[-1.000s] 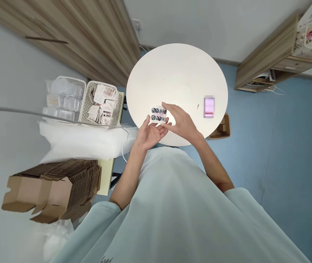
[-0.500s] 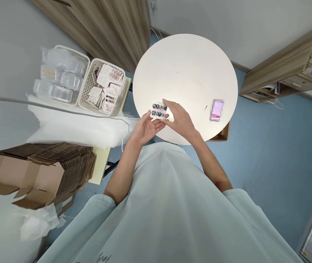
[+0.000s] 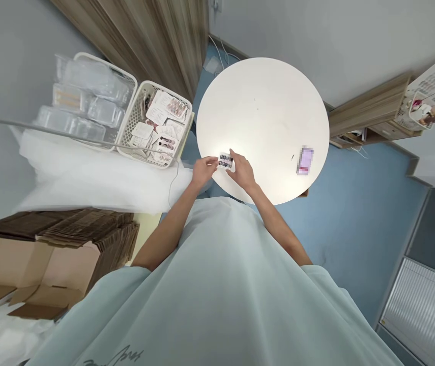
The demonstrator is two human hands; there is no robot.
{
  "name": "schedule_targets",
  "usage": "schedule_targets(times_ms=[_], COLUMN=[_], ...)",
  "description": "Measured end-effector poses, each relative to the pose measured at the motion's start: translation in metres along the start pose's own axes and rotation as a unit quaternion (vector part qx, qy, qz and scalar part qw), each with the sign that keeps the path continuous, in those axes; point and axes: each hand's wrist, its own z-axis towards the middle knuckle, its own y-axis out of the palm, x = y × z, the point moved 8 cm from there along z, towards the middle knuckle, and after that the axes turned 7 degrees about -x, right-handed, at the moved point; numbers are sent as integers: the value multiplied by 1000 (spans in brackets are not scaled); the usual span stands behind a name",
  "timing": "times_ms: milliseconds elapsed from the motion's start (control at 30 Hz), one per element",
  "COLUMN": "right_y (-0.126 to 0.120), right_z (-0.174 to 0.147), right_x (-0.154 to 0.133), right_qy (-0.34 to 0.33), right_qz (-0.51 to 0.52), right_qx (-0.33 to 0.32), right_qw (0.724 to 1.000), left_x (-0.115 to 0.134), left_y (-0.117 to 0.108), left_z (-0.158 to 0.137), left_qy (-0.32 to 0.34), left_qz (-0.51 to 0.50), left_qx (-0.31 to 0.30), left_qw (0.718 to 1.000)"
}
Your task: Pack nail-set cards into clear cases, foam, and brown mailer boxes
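While brown cardboard boxes sit stacked at lower left, one opened carton leans at their near end. Just above them, a pile of white wrap. Beyond that, a white basket of clear plastic cases; right beside it, a perforated basket full of nail cards, loosely piled. A thin grey cable runs across the front of both.

Next, left hand: fingers bent and close together, thumb and fingertips pinching the left edge of a small white card. Card carries two rows of nail-shaped pieces, dark and greyish. It's over the near left part of the round white table; can't tell if it touches the tabletop. Right hand: thumb and index spread apart, gripping the card's right side, thumb lower, index upper; other fingers mostly hidden.

Further right on the table, well apart from the hands: a small dark mark, then a pixelated pink-purple rectangle near the rim. Far right, a wooden cabinet, a white basket of coloured items on it, and a ribbed panel at lower right.
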Motion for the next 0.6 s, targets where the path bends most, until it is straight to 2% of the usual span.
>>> schedule_targets(times_ms=[100,267,400,600], right_y=[26,46,35,6], right_z=[5,8,17,53], right_x=[12,17,-7,-67], right_qy=[51,113,87,14], right_qz=[-11,-17,-12,-53], right_qx=[-20,-40,-12,22], right_qw=[998,993,996,998], left_x=[-9,-10,-1,21], left_y=[-11,-37,-63,-111], left_z=[9,8,2,-9], left_qy=[-11,11,53,122], left_qz=[92,126,115,61], left_qx=[-20,-15,10,67], left_qw=[996,992,992,988])
